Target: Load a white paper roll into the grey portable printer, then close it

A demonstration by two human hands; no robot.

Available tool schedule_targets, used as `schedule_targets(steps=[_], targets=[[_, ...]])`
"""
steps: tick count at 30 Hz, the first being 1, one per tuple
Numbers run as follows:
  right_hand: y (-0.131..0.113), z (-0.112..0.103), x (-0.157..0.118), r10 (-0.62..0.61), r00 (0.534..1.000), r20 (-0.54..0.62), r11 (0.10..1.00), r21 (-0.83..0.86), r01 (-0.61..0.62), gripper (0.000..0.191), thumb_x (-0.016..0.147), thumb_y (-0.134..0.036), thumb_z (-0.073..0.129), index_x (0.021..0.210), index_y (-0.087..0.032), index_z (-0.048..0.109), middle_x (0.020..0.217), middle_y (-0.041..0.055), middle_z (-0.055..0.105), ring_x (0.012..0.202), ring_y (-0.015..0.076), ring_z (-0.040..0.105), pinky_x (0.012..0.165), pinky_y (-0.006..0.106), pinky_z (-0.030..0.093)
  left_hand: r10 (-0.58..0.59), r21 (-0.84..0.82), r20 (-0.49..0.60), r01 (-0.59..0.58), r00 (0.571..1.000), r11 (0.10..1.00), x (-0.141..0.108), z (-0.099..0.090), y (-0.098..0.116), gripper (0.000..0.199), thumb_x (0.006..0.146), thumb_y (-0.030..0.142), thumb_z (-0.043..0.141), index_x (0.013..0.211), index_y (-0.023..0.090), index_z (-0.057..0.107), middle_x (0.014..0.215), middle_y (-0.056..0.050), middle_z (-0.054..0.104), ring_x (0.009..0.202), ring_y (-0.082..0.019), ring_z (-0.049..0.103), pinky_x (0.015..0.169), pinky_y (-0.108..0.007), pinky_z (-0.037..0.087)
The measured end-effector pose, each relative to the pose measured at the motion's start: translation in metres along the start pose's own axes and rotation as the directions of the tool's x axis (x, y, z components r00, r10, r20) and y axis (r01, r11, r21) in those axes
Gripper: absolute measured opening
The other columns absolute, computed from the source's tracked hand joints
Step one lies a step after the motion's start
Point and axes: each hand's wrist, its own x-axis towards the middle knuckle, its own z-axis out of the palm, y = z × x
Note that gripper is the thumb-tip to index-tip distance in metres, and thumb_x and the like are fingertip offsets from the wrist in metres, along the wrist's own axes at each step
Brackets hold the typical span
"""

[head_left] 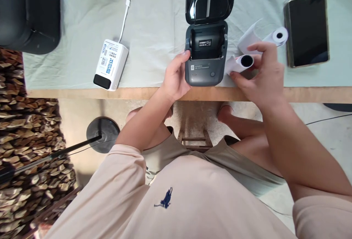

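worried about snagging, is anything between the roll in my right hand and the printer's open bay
No separate object shows between the roll in your right hand and the open bay. Only the printer's raised side wall and the roll's loose edge are there. The second roll lies farther back, off that line.

Printer (205,71) near the front edge of the cloth-covered counter (154,93), lid open behind it. Power bank (111,64) well to its left, cable (125,22) running rearward. Bag (30,15) at far left. Just right of printer, small paper roll (242,62); second roll (278,37) behind and right of that. Phone (309,29) at far right. Below counter: stool (195,142) between the legs, stand base (102,134) leftward.
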Motion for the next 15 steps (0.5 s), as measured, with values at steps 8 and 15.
schedule_targets(steps=[8, 15], targets=[[0.007, -0.019, -0.001, -0.205, 0.962, -0.182, 0.979, -0.023, 0.204, 0.053, 0.094, -0.079, 0.069, 0.124, -0.035, 0.067, 0.083, -0.0017, 0.070, 0.066, 0.0207, 0.062, 0.065, 0.041, 0.047, 0.021, 0.017, 0.050, -0.022, 0.999, 1.000, 0.000, 0.002, 0.000, 0.044, 0.115, 0.040, 0.042, 0.108, 0.018, 0.079, 0.100, -0.007, 0.084, 0.144, -0.034, 0.079, 0.110, -0.045, 0.073], [0.047, -0.039, 0.022, -0.163, 0.935, -0.316, 0.987, -0.069, 0.148, 0.038, 0.091, -0.044, 0.078, 0.122, -0.032, 0.061, 0.106, 0.0002, 0.064, 0.075, 0.0137, 0.062, 0.066, 0.035, 0.041, 0.010, 0.036, 0.027, -0.011, 1.000, 0.999, -0.001, 0.004, 0.002, 0.046, 0.115, 0.040, 0.037, 0.113, 0.019, 0.077, 0.107, -0.007, 0.085, 0.159, -0.034, 0.069, 0.123, -0.050, 0.067]])
